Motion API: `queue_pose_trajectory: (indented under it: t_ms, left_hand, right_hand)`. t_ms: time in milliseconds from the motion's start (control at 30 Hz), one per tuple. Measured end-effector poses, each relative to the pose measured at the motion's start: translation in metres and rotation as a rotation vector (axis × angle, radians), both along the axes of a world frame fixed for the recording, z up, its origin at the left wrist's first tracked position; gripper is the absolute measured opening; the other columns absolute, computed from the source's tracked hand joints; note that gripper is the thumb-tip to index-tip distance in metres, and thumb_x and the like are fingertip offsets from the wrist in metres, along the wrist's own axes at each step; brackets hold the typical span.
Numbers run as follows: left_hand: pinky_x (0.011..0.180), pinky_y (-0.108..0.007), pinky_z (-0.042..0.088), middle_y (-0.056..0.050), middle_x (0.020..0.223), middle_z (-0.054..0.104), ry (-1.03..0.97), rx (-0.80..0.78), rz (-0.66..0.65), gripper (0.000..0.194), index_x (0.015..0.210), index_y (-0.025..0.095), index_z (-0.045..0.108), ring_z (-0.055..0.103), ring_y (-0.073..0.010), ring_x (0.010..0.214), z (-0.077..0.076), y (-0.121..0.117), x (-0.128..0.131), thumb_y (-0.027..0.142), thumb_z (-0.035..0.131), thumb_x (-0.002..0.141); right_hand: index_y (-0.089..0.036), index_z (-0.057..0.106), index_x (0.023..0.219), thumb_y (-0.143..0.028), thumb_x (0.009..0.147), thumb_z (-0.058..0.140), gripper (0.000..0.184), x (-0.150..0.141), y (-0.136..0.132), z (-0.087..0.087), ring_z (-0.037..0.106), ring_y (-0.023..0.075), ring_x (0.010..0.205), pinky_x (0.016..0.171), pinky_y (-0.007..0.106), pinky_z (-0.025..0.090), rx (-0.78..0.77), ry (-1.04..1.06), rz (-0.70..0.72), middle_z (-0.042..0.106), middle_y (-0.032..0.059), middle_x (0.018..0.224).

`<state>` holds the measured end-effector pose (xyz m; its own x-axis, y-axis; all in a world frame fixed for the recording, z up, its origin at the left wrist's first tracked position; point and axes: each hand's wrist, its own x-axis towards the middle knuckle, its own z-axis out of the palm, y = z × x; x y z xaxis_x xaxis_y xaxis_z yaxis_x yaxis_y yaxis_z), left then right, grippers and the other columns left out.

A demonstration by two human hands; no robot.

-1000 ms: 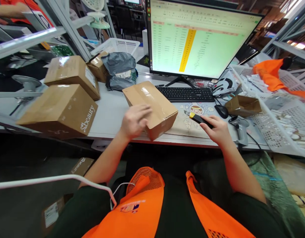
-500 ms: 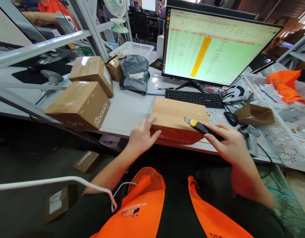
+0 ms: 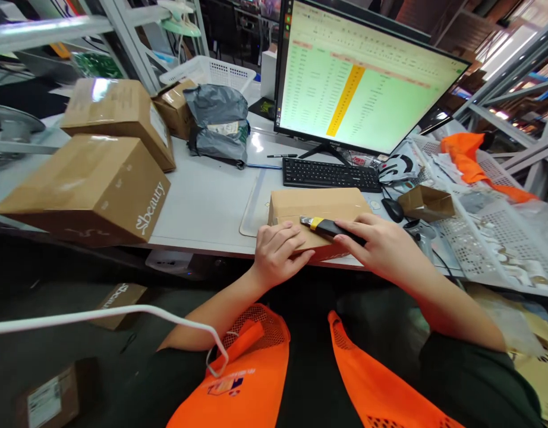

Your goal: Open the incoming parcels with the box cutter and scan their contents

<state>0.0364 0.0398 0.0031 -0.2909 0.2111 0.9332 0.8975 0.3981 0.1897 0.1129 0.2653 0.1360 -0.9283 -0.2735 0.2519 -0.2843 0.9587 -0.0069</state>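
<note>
A closed brown cardboard box (image 3: 321,203) lies at the front edge of the desk, its front face reddish with pale lettering. My left hand (image 3: 278,252) grips its near left part, fingers bent over the top and thumb against the front. In my right hand (image 3: 376,241) is a black and yellow utility knife (image 3: 330,227), its short blade pointing left. The blade is just over the box top, close to my left fingers; whether it touches the cardboard I cannot tell.
Behind the box are a keyboard (image 3: 331,172) and a monitor (image 3: 363,83). Cartons (image 3: 117,154) and a grey plastic parcel (image 3: 220,128) stand left. To the right are a mouse (image 3: 393,209), a small open box (image 3: 425,203) and white baskets (image 3: 483,238). A white cable (image 3: 122,310) crosses the lower left.
My left hand has moved from the box's left side onto its near top edge. The knife has come left and closer to that hand. The camera view has shifted.
</note>
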Motion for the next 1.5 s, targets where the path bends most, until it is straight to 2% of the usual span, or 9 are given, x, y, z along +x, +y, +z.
queue_pose_trajectory:
  t_ms: [333, 533, 667, 800, 933, 1067, 1200, 1333, 1500]
  left_hand:
    - [0.092, -0.042, 0.051, -0.009, 0.108, 0.079, -0.004, 0.018, -0.034, 0.026, 0.106, 0.021, 0.067, 0.075, -0.0287, 0.108, -0.001, -0.004, -0.003, 0.034, 0.084, 0.092]
    - [0.091, -0.043, 0.051, -0.009, 0.108, 0.079, -0.002, -0.002, -0.036, 0.031, 0.107, 0.021, 0.066, 0.075, -0.0293, 0.107, -0.004, -0.004, -0.005, 0.034, 0.087, 0.089]
    - [0.090, -0.043, 0.049, -0.009, 0.109, 0.080, -0.012, -0.044, -0.031, 0.029, 0.107, 0.021, 0.067, 0.075, -0.0290, 0.108, 0.005, -0.012, 0.001, 0.031, 0.087, 0.089]
    - [0.094, -0.046, 0.043, -0.004, 0.097, 0.080, -0.127, -0.295, -0.065, 0.012, 0.096, 0.022, 0.070, 0.074, -0.0250, 0.092, 0.053, -0.019, -0.012, 0.033, 0.069, 0.101]
    - [0.101, -0.046, 0.046, -0.010, 0.126, 0.075, -0.337, -0.742, -0.100, 0.037, 0.125, 0.021, 0.074, 0.069, -0.0322, 0.116, 0.115, 0.014, -0.065, 0.044, 0.063, 0.098]
    - [0.100, -0.041, 0.051, -0.010, 0.148, 0.065, -0.550, -1.235, -0.178, 0.082, 0.156, 0.026, 0.056, 0.064, -0.0346, 0.125, 0.152, 0.074, -0.118, 0.058, 0.072, 0.082]
    - [0.096, -0.041, 0.052, -0.011, 0.141, 0.070, -0.631, -1.480, -0.133, 0.098, 0.160, 0.030, 0.052, 0.067, -0.0357, 0.119, 0.168, 0.113, -0.131, 0.060, 0.079, 0.070]
    - [0.088, -0.042, 0.054, -0.015, 0.125, 0.075, -0.560, -1.591, -0.043, 0.102, 0.160, 0.025, 0.051, 0.070, -0.0374, 0.107, 0.174, 0.129, -0.108, 0.048, 0.080, 0.066]
    - [0.086, -0.042, 0.056, -0.014, 0.105, 0.077, -0.538, -1.546, -0.032, 0.075, 0.141, 0.022, 0.068, 0.072, -0.0352, 0.094, 0.175, 0.134, -0.110, 0.033, 0.073, 0.067]
  right_hand:
    - [-0.029, 0.080, 0.132, -0.049, 0.107, 0.056, 0.040, -0.008, 0.004, 0.027, 0.073, 0.0242, 0.087, 0.070, 0.032, 0.051, 0.104, -0.126, -0.133, 0.079, 0.0089, 0.106]
    - [-0.029, 0.080, 0.132, -0.056, 0.105, 0.054, 0.047, 0.018, 0.086, 0.022, 0.073, 0.0266, 0.088, 0.075, 0.036, 0.052, 0.046, -0.122, -0.342, 0.078, 0.0086, 0.099]
    - [-0.022, 0.086, 0.118, -0.061, 0.097, 0.063, 0.050, 0.031, 0.181, -0.007, 0.075, 0.0355, 0.101, 0.085, 0.042, 0.055, -0.010, -0.092, -0.610, 0.081, 0.0154, 0.107]
    - [-0.016, 0.085, 0.119, -0.050, 0.093, 0.067, 0.047, 0.015, 0.233, -0.070, 0.074, 0.0385, 0.111, 0.096, 0.046, 0.056, -0.243, -0.115, -0.880, 0.081, 0.0183, 0.113]
    - [-0.009, 0.080, 0.126, -0.055, 0.094, 0.060, 0.059, -0.027, 0.208, -0.125, 0.070, 0.0372, 0.124, 0.112, 0.048, 0.050, -0.506, -0.093, -0.816, 0.077, 0.0224, 0.124]
    - [-0.012, 0.075, 0.133, -0.081, 0.098, 0.036, 0.086, -0.052, 0.153, -0.132, 0.062, 0.0338, 0.137, 0.121, 0.048, 0.045, -0.815, 0.005, -0.519, 0.070, 0.0204, 0.141]
    - [-0.020, 0.068, 0.145, -0.087, 0.091, 0.054, 0.088, -0.042, 0.108, -0.116, 0.059, 0.0346, 0.141, 0.124, 0.052, 0.042, -1.048, -0.048, -0.204, 0.066, 0.0137, 0.149]
    - [-0.018, 0.067, 0.147, -0.073, 0.090, 0.067, 0.079, -0.029, 0.090, -0.110, 0.055, 0.0347, 0.146, 0.128, 0.051, 0.038, -1.072, 0.026, -0.206, 0.062, 0.0147, 0.154]
    - [-0.020, 0.070, 0.143, -0.063, 0.091, 0.071, 0.067, -0.025, 0.089, -0.113, 0.054, 0.0334, 0.147, 0.128, 0.051, 0.039, -1.142, 0.094, -0.176, 0.061, 0.0138, 0.155]
